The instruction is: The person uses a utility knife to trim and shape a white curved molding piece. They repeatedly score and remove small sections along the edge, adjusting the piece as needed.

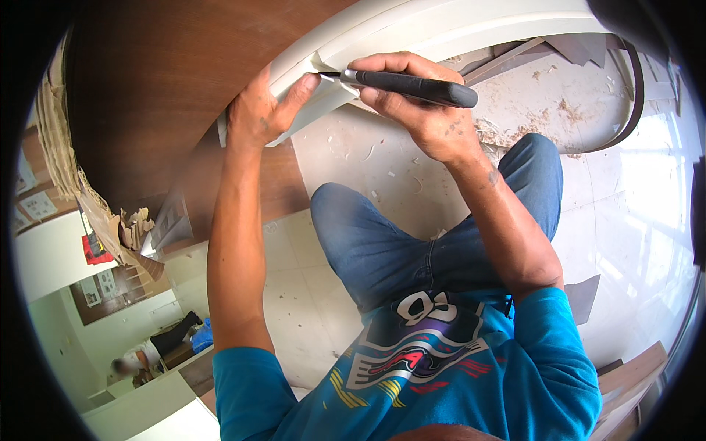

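Over a pale tiled floor (368,169) strewn with shavings, beside a dark wood panel (147,88) edged on its left with torn cardboard (66,154), the right hand (419,103) grips a black-handled knife (412,87) against white edge trim (412,33) that the left hand (261,114) pinches, framed pictures (37,206) hanging far left.

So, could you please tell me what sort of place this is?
Probably a room being fitted out or a carpentry site: shavings litter the tiled floor, and the right hand works a black-handled knife on white edging.
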Available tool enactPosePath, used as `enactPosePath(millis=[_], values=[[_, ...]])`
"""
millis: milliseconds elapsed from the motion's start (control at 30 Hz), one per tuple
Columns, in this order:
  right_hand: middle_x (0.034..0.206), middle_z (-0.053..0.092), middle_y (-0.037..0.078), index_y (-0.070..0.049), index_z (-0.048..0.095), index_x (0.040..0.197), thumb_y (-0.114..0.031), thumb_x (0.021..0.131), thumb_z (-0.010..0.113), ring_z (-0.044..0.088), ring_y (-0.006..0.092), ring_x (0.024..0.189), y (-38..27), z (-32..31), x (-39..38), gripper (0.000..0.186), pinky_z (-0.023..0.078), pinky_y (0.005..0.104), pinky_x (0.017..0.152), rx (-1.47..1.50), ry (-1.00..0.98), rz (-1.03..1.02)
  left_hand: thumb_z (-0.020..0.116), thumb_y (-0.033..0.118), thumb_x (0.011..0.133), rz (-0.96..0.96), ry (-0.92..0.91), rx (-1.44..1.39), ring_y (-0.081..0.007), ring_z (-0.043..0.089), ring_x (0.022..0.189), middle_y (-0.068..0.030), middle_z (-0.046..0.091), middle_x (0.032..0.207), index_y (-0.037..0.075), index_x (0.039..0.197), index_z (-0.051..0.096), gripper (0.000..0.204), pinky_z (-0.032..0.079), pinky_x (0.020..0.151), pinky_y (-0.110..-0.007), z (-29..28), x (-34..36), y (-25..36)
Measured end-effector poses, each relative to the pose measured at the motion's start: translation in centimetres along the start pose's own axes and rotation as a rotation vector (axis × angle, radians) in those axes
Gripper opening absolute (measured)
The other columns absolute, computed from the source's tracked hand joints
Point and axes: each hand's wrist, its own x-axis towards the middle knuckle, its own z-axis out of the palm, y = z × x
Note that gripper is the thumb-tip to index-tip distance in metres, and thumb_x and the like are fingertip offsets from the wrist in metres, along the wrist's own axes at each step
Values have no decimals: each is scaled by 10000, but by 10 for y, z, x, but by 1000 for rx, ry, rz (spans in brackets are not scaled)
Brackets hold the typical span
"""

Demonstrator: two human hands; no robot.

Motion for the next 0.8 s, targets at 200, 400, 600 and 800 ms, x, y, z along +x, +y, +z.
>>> enactPosePath(millis=[200,400,600,800], values=[[991,782,21,-56,780,1229,-72,944,839,705,87,874,2,3,-1,291,573,261,784,29,52,-45,738,434,1009,-30,-35,-57,-297,701,1218,-205,743,1300,9,1468,628,635,521,1041,-392,-1,1,6],[1063,745,43,-60,764,1268,-61,957,824,698,118,943,9,23,-9,317,561,276,843,29,122,-120,749,465,1023,73,52,-13,-254,736,1013,-156,794,1093,-5,1303,725,548,557,915,-369,2,2,5],[1060,718,39,-65,762,1279,-59,958,824,670,128,944,11,34,-18,327,547,283,850,34,176,-96,739,456,1027,22,63,-24,-266,744,993,-155,796,1080,5,1279,740,517,562,903,-374,3,1,6],[1051,714,38,-63,761,1282,-64,960,824,662,122,937,16,40,-18,329,544,283,846,22,207,-90,740,433,1025,116,114,32,-266,748,992,-157,801,1080,18,1261,757,478,562,904,-379,4,3,4]])
